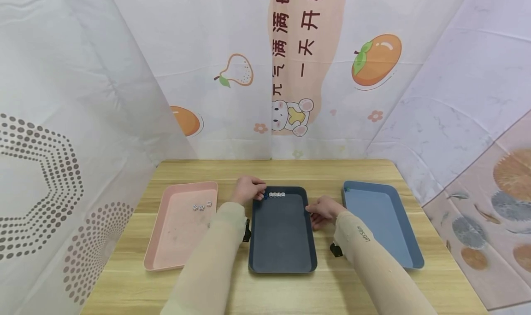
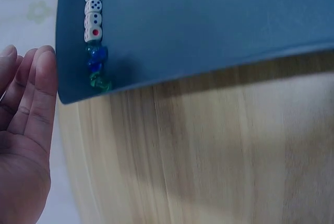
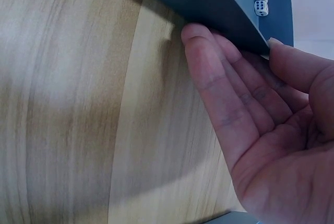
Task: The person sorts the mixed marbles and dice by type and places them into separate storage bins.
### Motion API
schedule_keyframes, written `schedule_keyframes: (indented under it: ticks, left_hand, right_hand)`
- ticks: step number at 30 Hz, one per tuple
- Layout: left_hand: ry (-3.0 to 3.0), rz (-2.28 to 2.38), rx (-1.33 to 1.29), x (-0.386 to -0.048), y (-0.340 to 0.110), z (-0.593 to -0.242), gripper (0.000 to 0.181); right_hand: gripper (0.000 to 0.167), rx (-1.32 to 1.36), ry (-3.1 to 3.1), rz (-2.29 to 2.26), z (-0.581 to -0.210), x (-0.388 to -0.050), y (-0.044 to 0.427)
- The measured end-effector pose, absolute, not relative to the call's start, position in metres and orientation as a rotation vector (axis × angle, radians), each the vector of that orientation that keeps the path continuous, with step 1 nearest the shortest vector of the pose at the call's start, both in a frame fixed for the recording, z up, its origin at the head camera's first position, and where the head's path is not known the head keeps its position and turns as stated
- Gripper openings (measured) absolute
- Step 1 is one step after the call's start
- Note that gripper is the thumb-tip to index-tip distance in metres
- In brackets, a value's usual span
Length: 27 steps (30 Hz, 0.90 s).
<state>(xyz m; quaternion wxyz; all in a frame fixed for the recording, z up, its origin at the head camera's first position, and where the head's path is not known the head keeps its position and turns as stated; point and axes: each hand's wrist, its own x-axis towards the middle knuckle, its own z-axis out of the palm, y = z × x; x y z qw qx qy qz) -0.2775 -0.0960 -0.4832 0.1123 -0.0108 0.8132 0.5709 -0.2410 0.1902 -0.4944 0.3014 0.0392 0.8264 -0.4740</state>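
The left hand, fingers almost straight, is just beside the dark tray at its far-left corner. The right hand is at the tray's right side — thumb and fingers apart, loosely bent. Along its far wall, white dice line up with blue-green pieces. Pink tray and blue tray flank it.

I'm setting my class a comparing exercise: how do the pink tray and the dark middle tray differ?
Colour: the pink tray is pale; the dark tray is deep slate.
Contents: small white pieces lie loosely in the pink tray; white dice, then blue and green pieces, form a row in the dark tray.
Both are shallow rectangles with raised rims.
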Motion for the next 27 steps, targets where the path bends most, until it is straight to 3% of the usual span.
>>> schedule_keyframes:
  ticks: [27]
  left_hand:
    - [2.378,1.688,-0.008,-0.275,-0.076,-0.498,0.021]
  right_hand:
    - [0.031,0.119,2.194,-1.27,-0.494,-0.24,0.191]
